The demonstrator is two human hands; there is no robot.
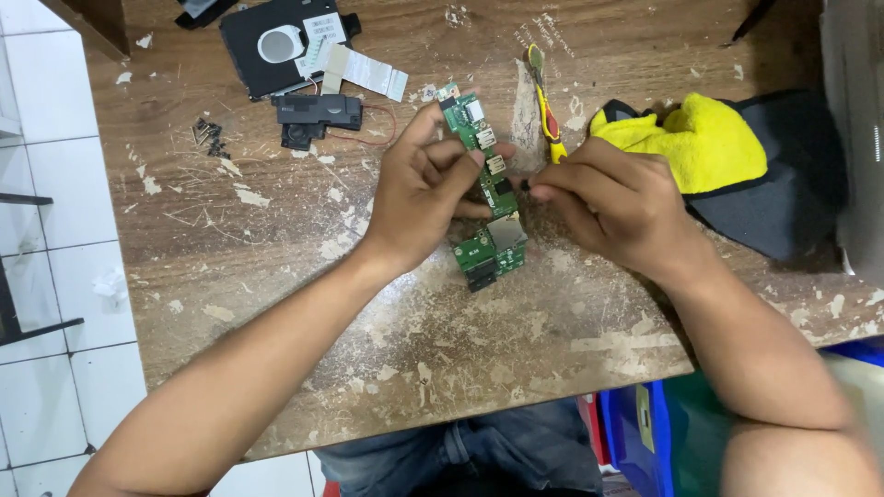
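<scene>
Item: green circuit board (486,198), long and narrow, held above the worn wooden table (276,276) in my left hand (419,189), fingers clasped around its middle. My right hand (612,198) grips a yellow-handled screwdriver (545,106), tip at the board's edge. Nearby: black speaker module (318,115), loose screws (210,136), yellow cloth (700,138).

A worn, scratched wooden worktop (276,258) with flaking finish carries a glossy green circuit board (486,184) with shiny metal ports, beside fuzzy yellow cloth (709,138).
</scene>
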